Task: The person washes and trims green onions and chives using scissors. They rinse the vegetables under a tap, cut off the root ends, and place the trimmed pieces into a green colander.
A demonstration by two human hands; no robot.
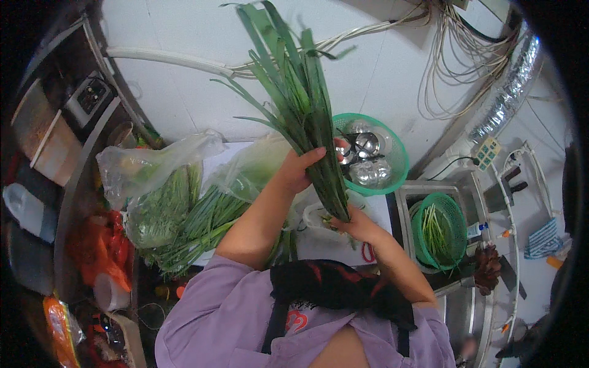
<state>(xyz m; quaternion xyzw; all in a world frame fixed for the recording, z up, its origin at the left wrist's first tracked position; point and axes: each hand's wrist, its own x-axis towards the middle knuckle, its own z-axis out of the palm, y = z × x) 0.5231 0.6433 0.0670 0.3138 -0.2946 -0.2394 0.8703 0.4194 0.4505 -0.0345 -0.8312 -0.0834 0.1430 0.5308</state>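
A bunch of long, flat green leaves, like garlic chives or leek greens (306, 106), is held up over the white table (317, 250). My left hand (301, 170) is wrapped around the middle of the bunch, its thumb across the front. At the lower end, my right hand (354, 225) has its fingers against the stalk ends; its exact hold is partly hidden. Beneath the hands stands a clear plastic container (315, 218) with small plant scraps inside. More long green leaves (216, 214) lie to the left, partly under a plastic bag (241, 170).
Bagged leafy greens (161, 202) lie at the left. Behind my right hand stands a green basket (401, 158) with metal ladles or bowls. Red-handled scissors (368, 253) lie near the table's front edge. A green colander (460, 230) with green stalks sits in the sink (409, 195) at the right.
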